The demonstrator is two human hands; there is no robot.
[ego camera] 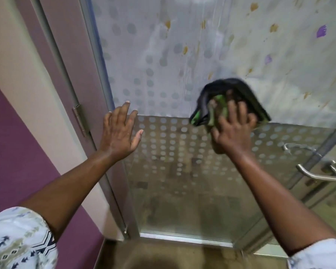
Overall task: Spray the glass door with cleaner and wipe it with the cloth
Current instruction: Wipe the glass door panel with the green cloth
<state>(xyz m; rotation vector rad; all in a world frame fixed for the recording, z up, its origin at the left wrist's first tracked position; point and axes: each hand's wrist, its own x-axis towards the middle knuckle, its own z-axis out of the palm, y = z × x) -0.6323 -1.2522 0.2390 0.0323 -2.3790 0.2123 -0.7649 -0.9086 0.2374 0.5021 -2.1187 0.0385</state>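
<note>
The glass door [175,167] fills the middle of the view, printed with rows of frosted dots and showing streaks of wetness higher up. My right hand [233,129] presses a crumpled black and green cloth [241,94] flat against the glass right of centre. My left hand [120,133] is spread open, palm toward the glass near the door's left metal frame, holding nothing. No spray bottle is in view.
A metal handle [318,174] sticks out at the door's right side. A hinge [80,121] sits on the left frame [97,78], beside a cream and purple wall [17,148]. A patterned curtain [279,55] hangs behind the glass. A metal threshold [182,238] runs along the floor.
</note>
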